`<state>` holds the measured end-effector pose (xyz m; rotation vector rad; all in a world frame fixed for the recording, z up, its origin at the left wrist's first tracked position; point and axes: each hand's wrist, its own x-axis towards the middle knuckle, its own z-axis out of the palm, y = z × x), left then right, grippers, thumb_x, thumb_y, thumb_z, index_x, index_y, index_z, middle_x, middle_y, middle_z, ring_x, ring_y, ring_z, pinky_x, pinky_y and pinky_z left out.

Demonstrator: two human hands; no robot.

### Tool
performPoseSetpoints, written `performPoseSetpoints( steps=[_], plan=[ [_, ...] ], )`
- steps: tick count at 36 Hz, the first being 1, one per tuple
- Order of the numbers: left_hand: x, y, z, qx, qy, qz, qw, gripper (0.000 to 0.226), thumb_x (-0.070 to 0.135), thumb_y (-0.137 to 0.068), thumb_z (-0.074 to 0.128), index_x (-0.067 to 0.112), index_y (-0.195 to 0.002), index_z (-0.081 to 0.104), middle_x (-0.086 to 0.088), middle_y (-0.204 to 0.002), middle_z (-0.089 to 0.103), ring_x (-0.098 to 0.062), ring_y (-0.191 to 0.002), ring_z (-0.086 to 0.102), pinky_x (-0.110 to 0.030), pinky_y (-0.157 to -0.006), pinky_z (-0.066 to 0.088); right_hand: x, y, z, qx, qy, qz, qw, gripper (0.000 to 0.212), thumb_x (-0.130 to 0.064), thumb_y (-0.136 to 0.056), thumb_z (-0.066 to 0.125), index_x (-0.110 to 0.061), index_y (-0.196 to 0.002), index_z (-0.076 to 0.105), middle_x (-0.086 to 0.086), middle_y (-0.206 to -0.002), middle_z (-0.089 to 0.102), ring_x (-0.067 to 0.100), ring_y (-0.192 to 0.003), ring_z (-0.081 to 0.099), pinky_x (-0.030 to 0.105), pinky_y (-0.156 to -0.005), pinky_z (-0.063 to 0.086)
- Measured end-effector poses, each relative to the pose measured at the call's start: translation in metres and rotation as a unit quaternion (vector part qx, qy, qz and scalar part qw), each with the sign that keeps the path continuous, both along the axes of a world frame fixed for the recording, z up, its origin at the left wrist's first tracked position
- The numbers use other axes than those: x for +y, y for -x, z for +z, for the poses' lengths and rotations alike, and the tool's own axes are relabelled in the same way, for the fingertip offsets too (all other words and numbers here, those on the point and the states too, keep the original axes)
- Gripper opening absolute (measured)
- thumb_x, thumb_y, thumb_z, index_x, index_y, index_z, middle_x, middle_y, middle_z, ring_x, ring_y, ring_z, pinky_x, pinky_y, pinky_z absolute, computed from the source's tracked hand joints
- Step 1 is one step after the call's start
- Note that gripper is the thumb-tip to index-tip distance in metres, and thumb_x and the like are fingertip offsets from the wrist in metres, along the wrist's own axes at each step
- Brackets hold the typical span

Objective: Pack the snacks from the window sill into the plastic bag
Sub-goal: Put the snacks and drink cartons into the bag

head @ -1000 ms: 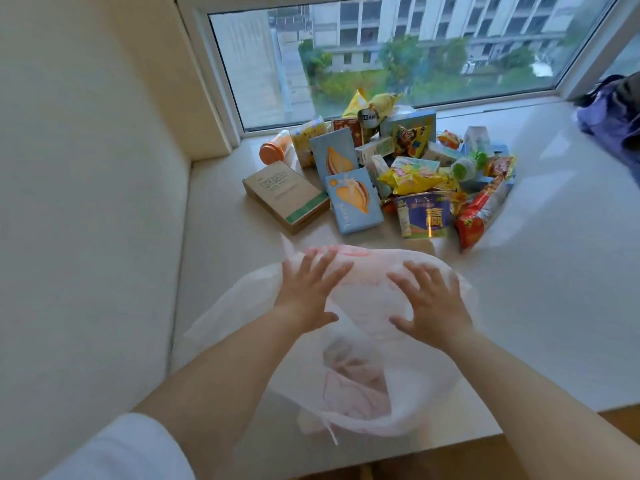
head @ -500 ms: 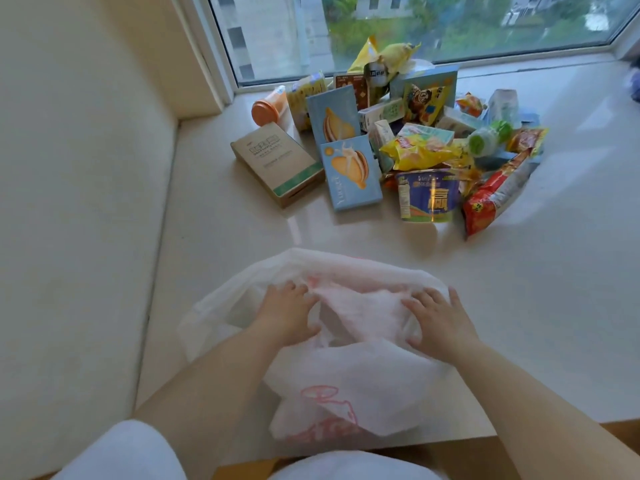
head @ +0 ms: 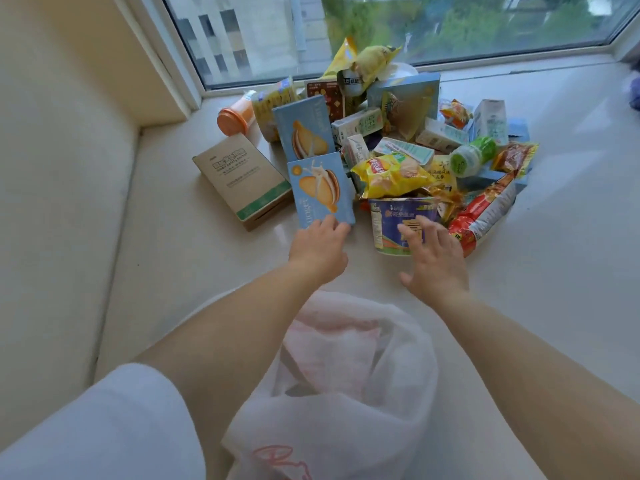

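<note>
Brown box [head: 242, 180]: matte cardboard, flat rectangle with a green end stripe, leftmost in the snack pile, bare sill beside it toward the wall.
Left hand [head: 320, 245]: arm stretched forward, fingers relaxed and loosely spread, tips touching the near edge of the blue box [head: 320, 188]; nothing gripped.
Blue box: glossy card, tilted against the heap.
Plastic bag [head: 349, 386]: thin, crinkled, translucent white with red print, mouth open, lying on the sill nearest the person, between both forearms.
Right hand [head: 433, 261]: fingers splayed wide, over the front of the noodle cup [head: 398, 223]; contact unclear.
Noodle cup: round, blue-purple, on its side.
Window sill [head: 571, 271]: smooth pale stone, open room to the right of the pile.
</note>
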<state>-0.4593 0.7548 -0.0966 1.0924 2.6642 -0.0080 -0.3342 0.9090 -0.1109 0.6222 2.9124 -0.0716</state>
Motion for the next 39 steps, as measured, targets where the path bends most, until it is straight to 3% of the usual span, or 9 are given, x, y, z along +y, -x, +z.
performPoseSetpoints(
  steps=[4,9,16,20,22,26,32,35,39],
  plan=[
    [0.035,0.027,0.001,-0.011,-0.032,0.013,0.999,0.061,0.032,-0.090,0.054,0.024,-0.145,0.027,-0.004,-0.146,0.030,-0.028,-0.130,0.036,-0.043,-0.094,0.041,0.028,0.020,-0.005,-0.014,0.002,0.008,1.000,0.109,-0.049,-0.072,0.070,-0.028,-0.150,-0.003,0.006,-0.155,-0.006,0.027,-0.144,-0.004,0.046,-0.116,0.011],
    [0.079,0.055,0.001,-0.059,-0.138,0.069,0.986,0.063,0.050,-0.094,0.046,0.030,-0.148,0.023,-0.004,-0.151,0.028,-0.028,-0.135,0.029,-0.042,-0.109,0.028,0.051,0.037,-0.017,-0.030,-0.003,0.041,0.999,0.121,-0.057,-0.071,0.068,-0.027,-0.146,-0.022,0.008,-0.155,-0.018,0.029,-0.145,-0.013,0.046,-0.117,-0.001],
    [0.130,0.086,-0.002,-0.149,-0.110,0.072,0.980,0.080,0.054,-0.086,0.057,0.037,-0.150,0.013,-0.002,-0.159,0.009,-0.029,-0.145,0.006,-0.048,-0.115,0.018,0.065,0.042,-0.037,0.038,0.034,0.074,0.996,0.118,-0.047,-0.065,0.077,-0.034,-0.142,-0.012,0.002,-0.150,-0.012,0.033,-0.144,-0.003,0.050,-0.116,0.012],
    [0.139,0.098,-0.016,-0.215,-0.067,0.062,0.972,0.093,0.057,-0.080,0.064,0.033,-0.151,0.010,-0.006,-0.158,0.014,-0.030,-0.143,0.020,-0.042,-0.115,0.025,0.071,0.041,-0.044,0.050,0.042,0.066,0.996,0.121,-0.045,-0.066,0.077,-0.036,-0.141,-0.017,0.004,-0.150,-0.012,0.030,-0.143,-0.007,0.045,-0.115,0.017],
    [0.138,0.098,-0.022,-0.268,-0.082,0.110,0.954,0.098,0.052,-0.078,0.068,0.031,-0.152,0.006,-0.009,-0.154,0.024,-0.031,-0.137,0.032,-0.037,-0.107,0.035,0.073,0.041,-0.045,0.053,0.047,0.065,0.995,0.121,-0.042,-0.066,0.078,-0.035,-0.141,-0.016,0.005,-0.149,-0.008,0.031,-0.141,-0.004,0.045,-0.114,0.023],
    [0.130,0.093,-0.031,-0.338,-0.178,0.230,0.895,0.096,0.035,-0.081,0.069,0.027,-0.152,0.005,-0.008,-0.145,0.039,-0.029,-0.121,0.048,-0.030,-0.085,0.043,0.074,0.036,-0.049,0.104,0.057,0.079,0.990,0.118,-0.036,-0.053,0.087,-0.024,-0.145,0.012,0.010,-0.141,0.016,0.036,-0.133,0.015,0.050,-0.103,0.038],
    [0.107,0.078,-0.029,-0.380,-0.291,0.308,0.822,0.077,0.023,-0.077,0.075,0.019,-0.142,0.034,-0.006,-0.129,0.053,-0.025,-0.115,0.052,-0.040,-0.097,0.046,0.067,0.021,-0.044,0.139,0.065,0.100,0.983,0.114,-0.039,-0.049,0.087,-0.022,-0.141,0.022,0.014,-0.134,0.025,0.038,-0.126,0.027,0.051,-0.100,0.042],
    [0.083,0.069,-0.018,-0.362,-0.366,0.335,0.789,0.071,0.023,-0.072,0.077,0.021,-0.134,0.041,-0.004,-0.121,0.056,-0.024,-0.111,0.055,-0.043,-0.097,0.046,0.054,0.013,-0.035,0.164,0.114,0.025,0.980,0.114,-0.037,-0.052,0.086,-0.025,-0.142,0.017,0.012,-0.138,0.022,0.032,-0.127,0.023,0.047,-0.100,0.041],
    [0.034,0.050,0.002,-0.340,-0.439,0.342,0.758,0.074,0.018,-0.074,0.078,0.023,-0.137,0.040,0.000,-0.118,0.056,-0.021,-0.109,0.055,-0.040,-0.097,0.047,0.035,0.003,-0.018,0.189,0.229,-0.100,0.950,0.119,-0.038,-0.061,0.083,-0.024,-0.151,0.007,0.014,-0.146,0.021,0.029,-0.135,0.021,0.039,-0.110,0.027]
  ],
)
